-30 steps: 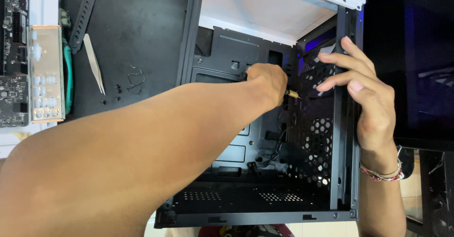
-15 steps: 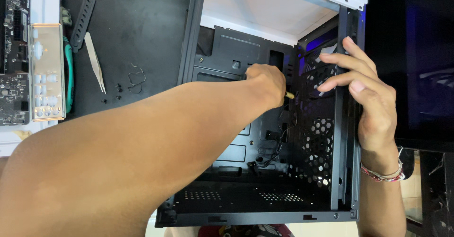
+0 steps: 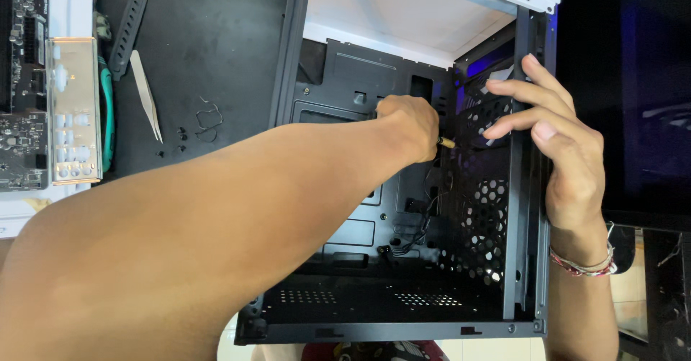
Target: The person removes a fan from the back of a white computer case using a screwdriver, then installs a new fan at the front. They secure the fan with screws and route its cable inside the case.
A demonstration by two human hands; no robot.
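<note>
Black matting covers the bench point(image 3: 216, 59) to the left, and on it lie pale tweezers point(image 3: 146, 95), a few loose screws point(image 3: 180, 136) and a bent wire clip point(image 3: 207, 116). Further left sit a silver I/O shield point(image 3: 74, 109) and a motherboard point(image 3: 21, 102).

Your open case point(image 3: 403, 260) lies on its side at centre, with a dark glass panel point(image 3: 633, 95) just right of it.

Your left hand point(image 3: 410, 127) reaches deep into the case, fist closed around a tool whose handle is hidden; only its yellowish tip point(image 3: 447, 143) shows, aimed at the perforated fan grille point(image 3: 482, 210) on the right wall. Your right hand point(image 3: 558, 145) wraps the case's right edge from outside, fingers spread and pressing the grille from the inner side, holding nothing loose.

Watch these risks:
- The tip could slip off its seat if you push at an angle, since your forearm blocks your view.
- A slip could send it towards your right fingertips point(image 3: 497, 127), which lie very near the tip.
- A freed screw could drop among the cables point(image 3: 417, 231) at the case floor.
- Leaning hard on the case could shift it towards the glass panel.
</note>
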